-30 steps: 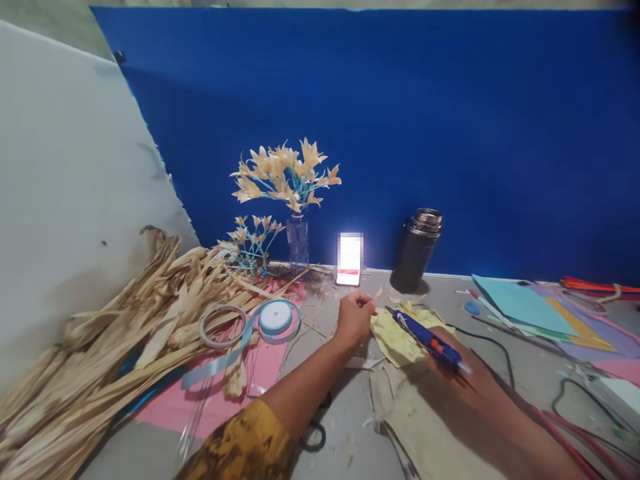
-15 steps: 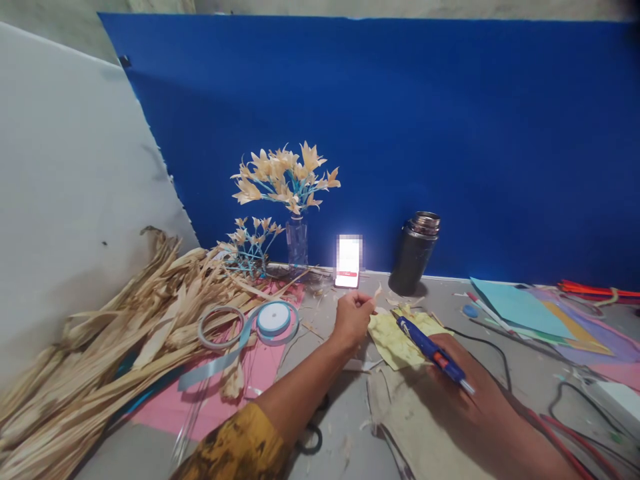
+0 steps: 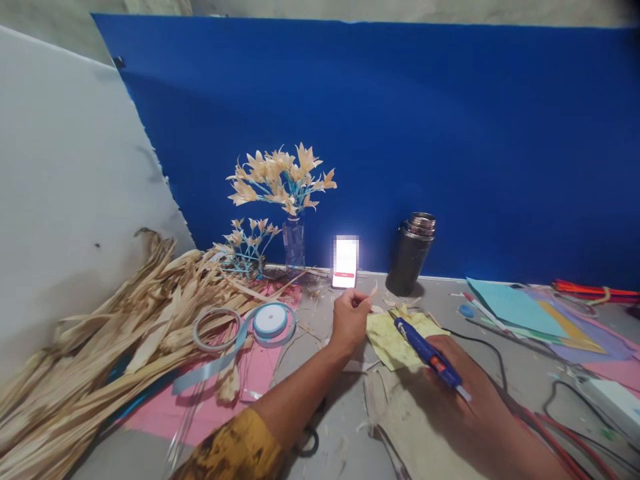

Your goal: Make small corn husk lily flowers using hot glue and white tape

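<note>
My right hand (image 3: 457, 373) is wrapped around a glue gun (image 3: 430, 352), a slim blue tool with an orange-red patch on its side and a pale stick jutting from its back end over my knuckles. Its long axis runs on a slant: the nozzle points away from me and to the left, toward my other hand, and the rear end points back toward my wrist. The nozzle tip lies over a crumpled yellow paper (image 3: 395, 337) that rests on the surface just ahead of my fingers.

My left hand (image 3: 350, 319) is closed in a narrow pinch on a small husk piece (image 3: 373, 291), pale tan and thin, whose pointed end sticks up and a little to the right, above my fingertips. It sits just left of the yellow paper, near the nozzle but apart from it.

Beyond my left hand stands a lit phone (image 3: 345, 261), and to its right a dark flask (image 3: 411, 255). Left of that hand lie a roll of light blue ribbon (image 3: 270, 320) and a heap of dried husks (image 3: 100, 347).
</note>
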